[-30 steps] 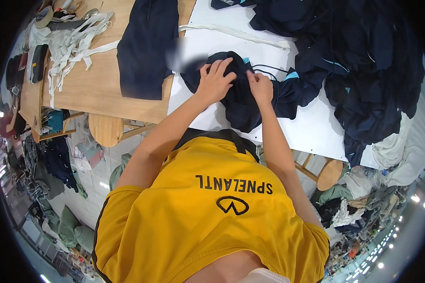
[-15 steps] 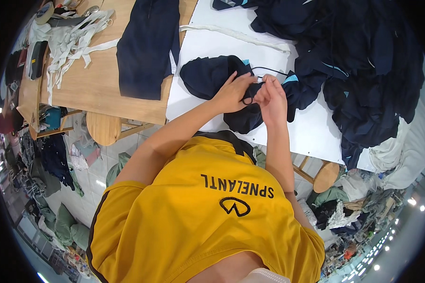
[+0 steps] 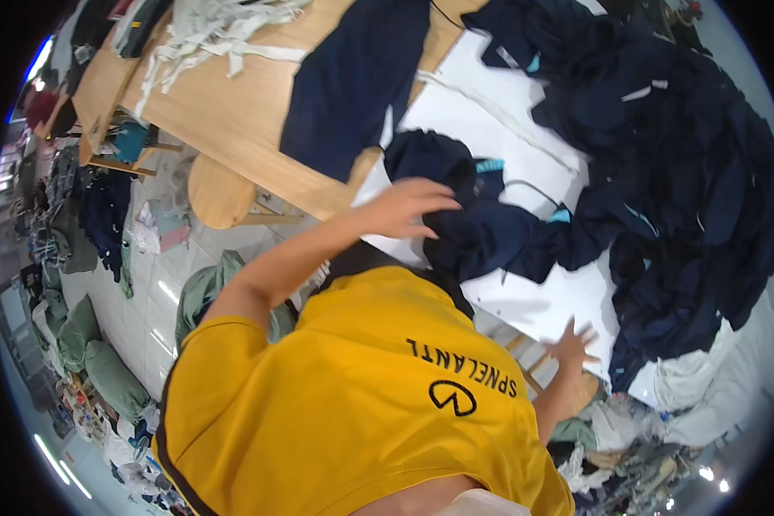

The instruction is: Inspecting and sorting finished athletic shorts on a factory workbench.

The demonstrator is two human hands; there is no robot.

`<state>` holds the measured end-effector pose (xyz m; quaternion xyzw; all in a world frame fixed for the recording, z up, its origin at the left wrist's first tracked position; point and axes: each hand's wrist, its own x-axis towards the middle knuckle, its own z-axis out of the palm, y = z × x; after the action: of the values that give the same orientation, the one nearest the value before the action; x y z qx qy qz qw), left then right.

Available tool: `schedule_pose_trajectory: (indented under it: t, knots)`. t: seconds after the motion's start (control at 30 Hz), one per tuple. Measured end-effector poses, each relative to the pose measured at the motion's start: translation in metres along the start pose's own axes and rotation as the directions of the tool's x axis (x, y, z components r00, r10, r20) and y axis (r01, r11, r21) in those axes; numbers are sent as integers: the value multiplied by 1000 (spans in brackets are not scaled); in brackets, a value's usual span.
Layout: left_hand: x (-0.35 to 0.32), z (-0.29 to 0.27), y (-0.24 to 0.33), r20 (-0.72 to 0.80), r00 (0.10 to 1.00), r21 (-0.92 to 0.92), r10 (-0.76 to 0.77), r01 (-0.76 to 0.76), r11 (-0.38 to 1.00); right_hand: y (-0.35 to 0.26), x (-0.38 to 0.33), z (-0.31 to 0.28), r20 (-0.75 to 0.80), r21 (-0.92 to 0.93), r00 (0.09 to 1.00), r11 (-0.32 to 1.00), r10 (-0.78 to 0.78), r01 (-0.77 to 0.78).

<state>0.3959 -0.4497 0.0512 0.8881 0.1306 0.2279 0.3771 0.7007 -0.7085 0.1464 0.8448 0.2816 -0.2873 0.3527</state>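
Observation:
A dark navy garment (image 3: 490, 236) lies crumpled on the white tabletop (image 3: 537, 303), with light-blue patches on it. A thin dark cord (image 3: 535, 191) curves from it across the white surface. My left hand (image 3: 408, 208) is at the near left edge of this garment, fingers apart and holding nothing; whether its fingertips touch the cloth I cannot tell. Away to the right, over the near edge of the white tabletop, my right hand (image 3: 572, 346) has its fingers spread, also with nothing in it.
A large heap of navy garments (image 3: 688, 172) covers the right side. Left of it are a white strip (image 3: 499, 116), a flat navy piece (image 3: 353, 86) and tangled white strips (image 3: 224, 34) on a wooden table (image 3: 232, 112). A round stool (image 3: 219, 191) stands below.
Both hands have parted from the garment's cord, which they were fingering together. My right hand has swung down and right; my left has opened. The view has also shifted and turned.

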Motion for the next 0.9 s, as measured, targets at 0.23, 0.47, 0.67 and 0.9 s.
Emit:
schedule_pose_trajectory:
  t: [0.23, 0.47, 0.67, 0.9]
  knots:
    - [-38, 37, -13, -281, 646, -405, -710, 591, 698, -114, 58, -31, -673, 593, 704, 404, -226, 696]
    - [8, 83, -34, -425, 459, -353, -780, 709, 610, -230, 31, -25, -580, 229, 554, 534, -598, 814]
    - [16, 29, -42, 133, 543, -956, -829, 292, 38, -203, 11, -39, -499, 858, 739, -377, -453, 349]
    - [23, -22, 3, 65, 656, -994, -752, 105, 6, -148, 13, -56, -428, 682, 768, -728, -476, -70]
